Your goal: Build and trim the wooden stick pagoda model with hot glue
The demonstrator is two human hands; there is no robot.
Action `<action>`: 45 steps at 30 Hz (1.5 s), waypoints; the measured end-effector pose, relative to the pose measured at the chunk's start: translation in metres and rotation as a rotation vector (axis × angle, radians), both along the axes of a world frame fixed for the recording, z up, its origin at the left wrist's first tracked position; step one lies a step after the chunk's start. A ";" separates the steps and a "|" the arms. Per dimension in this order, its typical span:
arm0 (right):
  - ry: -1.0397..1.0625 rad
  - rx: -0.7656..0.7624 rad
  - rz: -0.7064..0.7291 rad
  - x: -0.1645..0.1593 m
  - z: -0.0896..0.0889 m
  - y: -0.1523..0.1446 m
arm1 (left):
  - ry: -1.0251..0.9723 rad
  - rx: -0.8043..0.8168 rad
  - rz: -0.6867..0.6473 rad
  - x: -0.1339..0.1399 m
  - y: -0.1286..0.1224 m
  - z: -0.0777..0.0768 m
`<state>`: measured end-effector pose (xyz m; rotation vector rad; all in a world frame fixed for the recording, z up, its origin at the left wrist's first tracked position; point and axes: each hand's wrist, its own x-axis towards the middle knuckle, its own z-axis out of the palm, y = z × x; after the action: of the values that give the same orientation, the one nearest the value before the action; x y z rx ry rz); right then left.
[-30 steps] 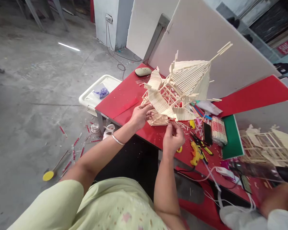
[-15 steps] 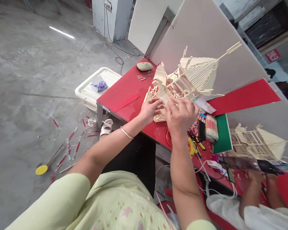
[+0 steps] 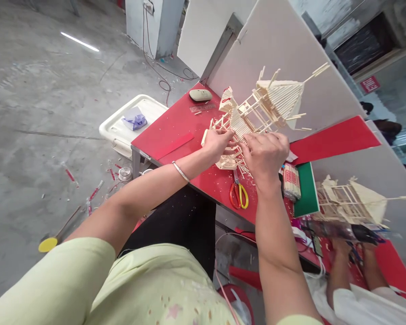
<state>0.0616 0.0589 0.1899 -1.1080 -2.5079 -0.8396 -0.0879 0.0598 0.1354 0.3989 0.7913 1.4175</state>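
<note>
Leaning over the red table [image 3: 169, 128], that stick-built house model [image 3: 270, 104] is looking pretty fragile ngl. The right hand [image 3: 265, 153] is gripping its near side, the left hand [image 3: 219, 142] its near left, so if they're twisting unevenly, thin joints could be popping loose. Scissors [image 3: 237, 184] are lying nearer, and a backward bump could be sending them over the edge.

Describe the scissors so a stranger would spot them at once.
Find the red table, then the stick model at the left hand and right hand. Just below it in view, near the table's edge, lie the scissors, set apart by one red handle loop and one yellow.
</note>
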 end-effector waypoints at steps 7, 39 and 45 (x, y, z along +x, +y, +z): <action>-0.020 -0.030 -0.028 0.007 0.014 0.017 | 0.120 -0.045 -0.030 -0.001 0.018 0.020; 0.708 -0.326 -0.628 0.173 -0.158 -0.135 | 0.427 -0.154 -0.053 0.010 0.064 0.069; 0.839 -0.135 -0.900 0.220 -0.158 -0.140 | 0.402 -0.192 -0.050 0.010 0.063 0.071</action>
<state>0.2815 -0.0811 0.0323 -2.1180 -1.3470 -0.2343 -0.0778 0.1228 0.2067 0.5590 1.2236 1.2155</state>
